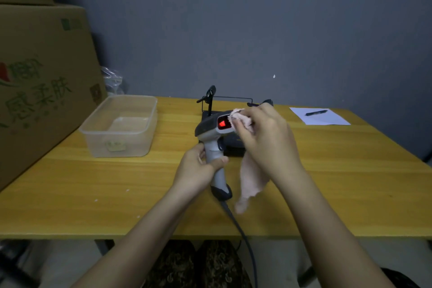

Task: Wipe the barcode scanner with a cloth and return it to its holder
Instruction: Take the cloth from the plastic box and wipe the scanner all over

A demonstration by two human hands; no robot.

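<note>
A grey barcode scanner [210, 131] is held upright over the middle of the wooden table [93, 182]. Its window glows red and faces right. My left hand [201, 166] grips its handle. My right hand [264, 138] holds a pale pink cloth [252, 180] and presses a bunched part of it against the scanner's head, beside the red window. The rest of the cloth hangs down below my hand. The black holder [210, 100], a stand with a thin neck on a dark base, is just behind the scanner. A grey cable [240, 229] runs from the handle off the table's front edge.
A clear plastic tub [121, 124] sits at the left of the table. A large cardboard box [44, 82] stands against the table's left side. A white sheet of paper [320, 117] with a pen [316, 112] lies at the back right. A grey wall is behind.
</note>
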